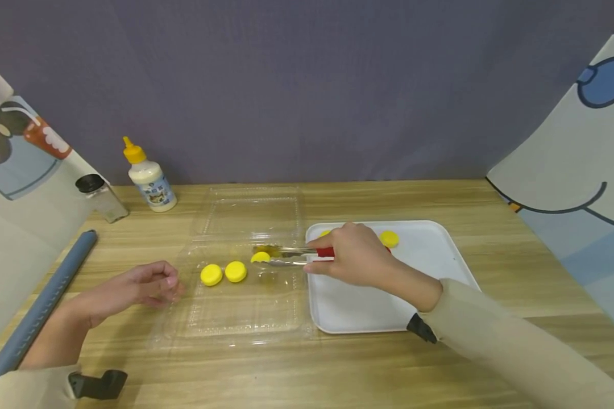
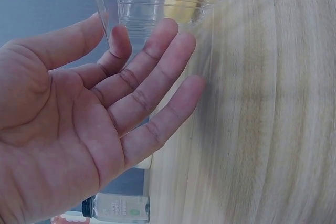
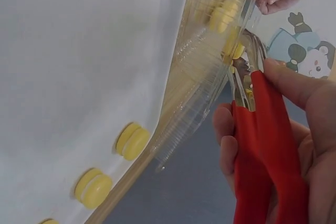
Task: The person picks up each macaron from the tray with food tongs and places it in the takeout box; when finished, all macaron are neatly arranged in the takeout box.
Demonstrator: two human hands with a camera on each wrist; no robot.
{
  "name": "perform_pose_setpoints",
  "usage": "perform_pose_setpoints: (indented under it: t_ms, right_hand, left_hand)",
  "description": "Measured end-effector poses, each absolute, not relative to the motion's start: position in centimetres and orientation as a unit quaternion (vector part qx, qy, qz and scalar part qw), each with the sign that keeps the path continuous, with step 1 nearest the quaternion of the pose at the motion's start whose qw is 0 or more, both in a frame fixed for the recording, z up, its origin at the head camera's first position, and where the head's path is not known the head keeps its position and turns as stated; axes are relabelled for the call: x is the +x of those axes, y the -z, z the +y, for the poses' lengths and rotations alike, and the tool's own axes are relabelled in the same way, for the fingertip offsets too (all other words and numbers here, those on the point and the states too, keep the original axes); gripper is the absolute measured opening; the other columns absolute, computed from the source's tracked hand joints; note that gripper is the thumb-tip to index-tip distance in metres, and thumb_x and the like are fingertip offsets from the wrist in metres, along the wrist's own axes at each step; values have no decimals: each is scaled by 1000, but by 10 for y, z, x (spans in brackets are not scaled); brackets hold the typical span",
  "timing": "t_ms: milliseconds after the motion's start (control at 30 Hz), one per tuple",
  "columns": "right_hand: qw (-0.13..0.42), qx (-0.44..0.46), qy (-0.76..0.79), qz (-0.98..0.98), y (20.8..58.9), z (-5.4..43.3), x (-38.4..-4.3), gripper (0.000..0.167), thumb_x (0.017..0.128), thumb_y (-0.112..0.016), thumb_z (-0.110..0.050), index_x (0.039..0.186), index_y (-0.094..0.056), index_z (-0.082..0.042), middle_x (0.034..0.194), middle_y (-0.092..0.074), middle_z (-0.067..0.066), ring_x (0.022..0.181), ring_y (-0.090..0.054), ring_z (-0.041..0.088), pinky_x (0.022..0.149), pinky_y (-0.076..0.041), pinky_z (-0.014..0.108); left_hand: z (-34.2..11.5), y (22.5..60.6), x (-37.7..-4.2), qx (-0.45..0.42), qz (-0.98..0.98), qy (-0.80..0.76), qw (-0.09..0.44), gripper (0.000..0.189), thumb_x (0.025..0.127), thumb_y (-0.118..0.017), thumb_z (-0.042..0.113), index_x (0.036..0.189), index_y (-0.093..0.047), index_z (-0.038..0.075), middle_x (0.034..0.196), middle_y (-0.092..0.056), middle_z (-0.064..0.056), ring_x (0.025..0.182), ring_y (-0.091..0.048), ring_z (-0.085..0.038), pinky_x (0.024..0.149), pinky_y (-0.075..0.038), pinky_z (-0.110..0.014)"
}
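My right hand [image 1: 360, 255] grips red-handled metal tongs [image 3: 268, 145] that reach over the clear plastic container [image 1: 245, 329]. Between the tong tips is a yellow macaron [image 1: 260, 257], in the open container to the right of two others, a left macaron [image 1: 211, 275] and a middle macaron [image 1: 236, 271]. At the container's left edge, my left hand [image 1: 138, 287] pinches the thin rim between thumb and index finger. The left wrist view shows its other fingers [image 2: 163, 87] loosely extended, palm visible.
A white tray [image 1: 358, 312] stands right of the container, with several yellow macarons [image 3: 132, 141] along its far side. Behind to the left are a yellow-capped squeeze bottle [image 1: 156, 187] and a black-lidded clear jar [image 1: 104, 200]. A grey-blue roll [image 1: 41, 307] lies beside my left forearm.
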State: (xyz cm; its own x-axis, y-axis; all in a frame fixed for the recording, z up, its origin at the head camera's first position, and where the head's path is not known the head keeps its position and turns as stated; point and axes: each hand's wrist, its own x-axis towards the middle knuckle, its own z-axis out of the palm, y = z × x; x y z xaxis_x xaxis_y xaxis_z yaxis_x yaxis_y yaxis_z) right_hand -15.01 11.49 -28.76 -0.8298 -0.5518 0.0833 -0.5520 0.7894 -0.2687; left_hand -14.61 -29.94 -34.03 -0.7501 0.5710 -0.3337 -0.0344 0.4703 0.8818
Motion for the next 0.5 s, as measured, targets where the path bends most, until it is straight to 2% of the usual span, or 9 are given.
perform_pose_setpoints:
  t_ms: [133, 233, 367, 433, 500]
  right_hand:
    - [-2, 293, -122, -948, 288, 110, -151, 42, 86, -81, -45, 118, -78, -19, 75, -73, -4, 58, -54, 9, 55, -43, 28]
    - [-10, 292, -103, -951, 289, 107, -151, 43, 86, -80, -46, 120, -77, -19, 66, -68, -5, 57, -51, 12, 53, -40, 29]
    - [-18, 291, -94, -952, 289, 103, -153, 44, 87, -80, -45, 121, -76, -17, 52, -50, -7, 51, -37, 12, 50, -29, 28]
    - [-20, 292, -89, -952, 289, 101, -153, 44, 87, -80, -45, 121, -76, -17, 52, -51, -6, 50, -34, 12, 50, -27, 28]
    - [-18, 293, -82, -952, 289, 99, -153, 44, 87, -80, -45, 121, -76, -16, 60, -60, -5, 51, -39, 11, 50, -31, 28]
  left_hand:
    - [-300, 340, -147, 168, 798, -486, 313, 24, 111, -42, 20, 117, -49, -3, 121, -61, -17, 112, -61, -29, 91, -53, -34]
    - [-300, 339, -147, 166, 798, -486, 315, 24, 111, -42, 20, 117, -49, -2, 121, -61, -17, 113, -61, -29, 91, -53, -35]
    - [-300, 339, -147, 164, 800, -484, 315, 24, 110, -42, 20, 117, -49, -2, 120, -61, -16, 112, -61, -29, 91, -53, -35]
    - [-300, 339, -147, 164, 800, -484, 315, 24, 110, -42, 20, 117, -49, -2, 120, -61, -16, 112, -61, -29, 91, -53, -35]
    - [-300, 339, -146, 165, 800, -484, 314, 24, 110, -42, 20, 117, -49, -2, 120, -61, -16, 112, -61, -28, 90, -53, -34]
